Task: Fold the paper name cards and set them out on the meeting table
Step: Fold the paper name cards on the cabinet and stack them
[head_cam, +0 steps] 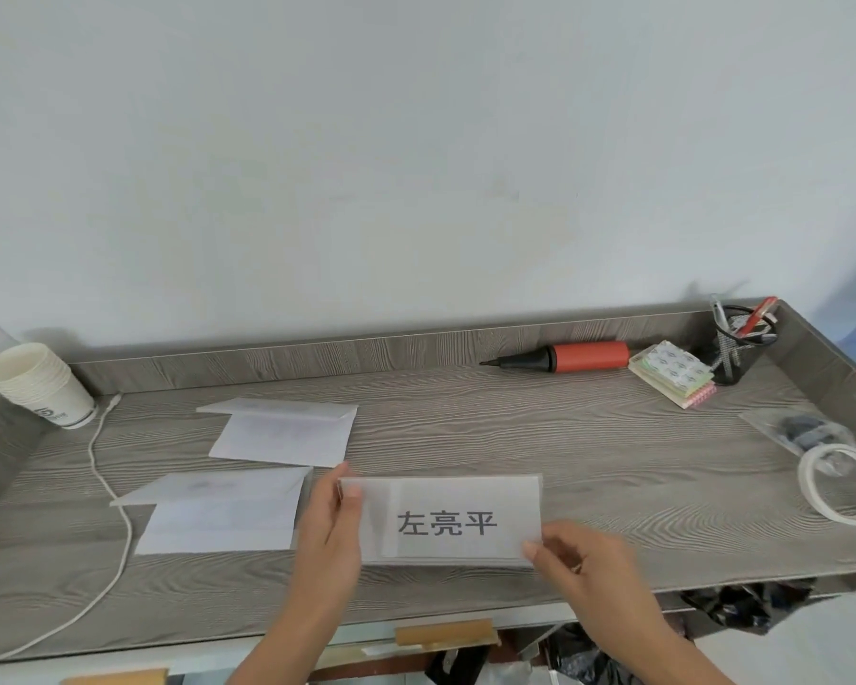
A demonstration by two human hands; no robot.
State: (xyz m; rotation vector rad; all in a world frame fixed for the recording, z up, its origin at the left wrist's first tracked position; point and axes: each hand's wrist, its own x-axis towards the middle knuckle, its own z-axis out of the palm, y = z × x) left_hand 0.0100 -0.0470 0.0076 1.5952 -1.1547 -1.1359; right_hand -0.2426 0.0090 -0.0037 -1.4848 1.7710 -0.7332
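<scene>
In the head view, a person holds a white name card [446, 521] printed with three black characters over the near middle of a grey wood-grain table [515, 437]. The left hand [327, 526] pinches the card's upper left corner between thumb and fingers. The right hand [584, 566] pinches the lower right corner, with the thumb on the printed face. The card's printed side faces the camera. Whether its lower edge touches the table cannot be told.

Just left of the left hand lies a folded white sheet [218, 511], with a second folded sheet [282, 432] farther back. A stack of paper cups [35, 383] stands at the far left corner, and a white cable [110, 487] runs from beside it toward the near edge.

Along the far rim on the right lies a red and black hand pump [564, 358]. To its right are a pink-edged notepad [673, 380] and a mesh pen holder [737, 343]. A roll of tape [841, 484] lies at the right edge, beside a clear plastic bag [801, 435] of dark items.
</scene>
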